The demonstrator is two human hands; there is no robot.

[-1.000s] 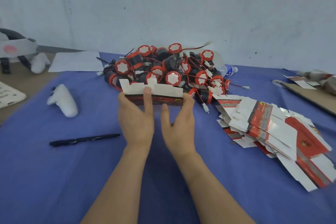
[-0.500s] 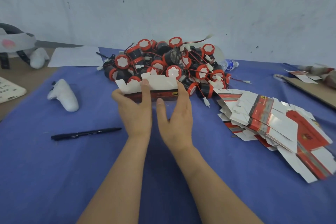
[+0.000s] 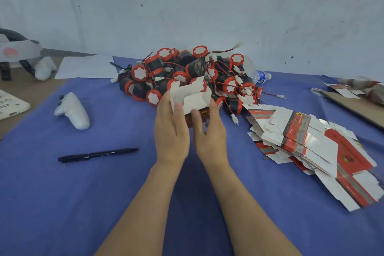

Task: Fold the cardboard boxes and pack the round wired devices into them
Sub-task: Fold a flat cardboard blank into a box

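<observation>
The half-formed cardboard box [image 3: 193,97] is held up just above the middle of the desk [image 3: 104,203], right in front of the pile of round wired devices [image 3: 187,77] and partly hiding it. The left hand [image 3: 171,129] pinches the box's left end, thumb pressed on a white flap and fingers behind. The right hand [image 3: 209,133] grips the right end, thumb on the red printed face and fingers along the side. The white flaps stand open at the top.

The widest open stretch is the near half of the desk, around and below both forearms. To the left, a black pen [image 3: 97,154] lies across the blue cloth, well apart from the hands, and a white controller [image 3: 72,111] sits farther back toward the left edge. To the right, a fanned stack of flat boxes [image 3: 311,145] reaches from beside the pile toward the near right corner, with a narrow strip of cloth between it and the right forearm.

The pile fills the far middle, wires and white plugs trailing out of it. A water bottle [image 3: 259,76] lies behind its right side, a sheet of paper [image 3: 87,67] at the far left. A brown board [image 3: 357,108] lies at the right edge. At the far left corner sits a headset [image 3: 18,50] on bare brown surface. A pale scuffed wall [image 3: 187,6] closes the back.
</observation>
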